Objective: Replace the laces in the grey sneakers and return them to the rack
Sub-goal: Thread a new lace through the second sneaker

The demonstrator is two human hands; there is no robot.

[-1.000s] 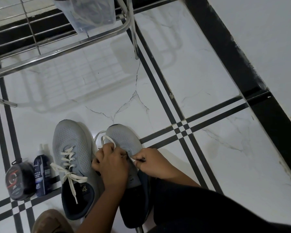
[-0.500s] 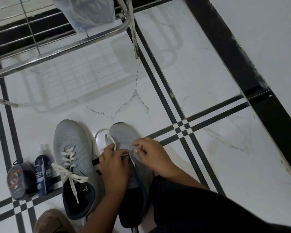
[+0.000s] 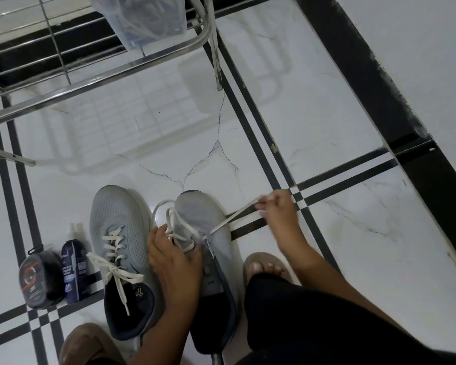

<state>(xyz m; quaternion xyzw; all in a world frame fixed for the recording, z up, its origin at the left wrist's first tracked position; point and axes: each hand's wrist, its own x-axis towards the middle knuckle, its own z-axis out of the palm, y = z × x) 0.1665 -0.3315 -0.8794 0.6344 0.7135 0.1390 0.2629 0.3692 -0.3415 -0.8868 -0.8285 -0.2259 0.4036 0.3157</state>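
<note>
Grey sneakers [image 3: 121,222], cream laces [image 3: 116,248]; black-striped white floor [image 3: 327,122].

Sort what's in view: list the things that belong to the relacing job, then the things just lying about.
Job:
right sneaker
lace
left sneaker, already laced
rack
right hand, pulling the lace
left hand, on the right sneaker

Lying about:
spray bottle
black case
clear tub on the rack

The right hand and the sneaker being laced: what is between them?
In the head view, only a taut stretch of white lace runs from the right hand to the sneaker, above the tiled floor.
</note>
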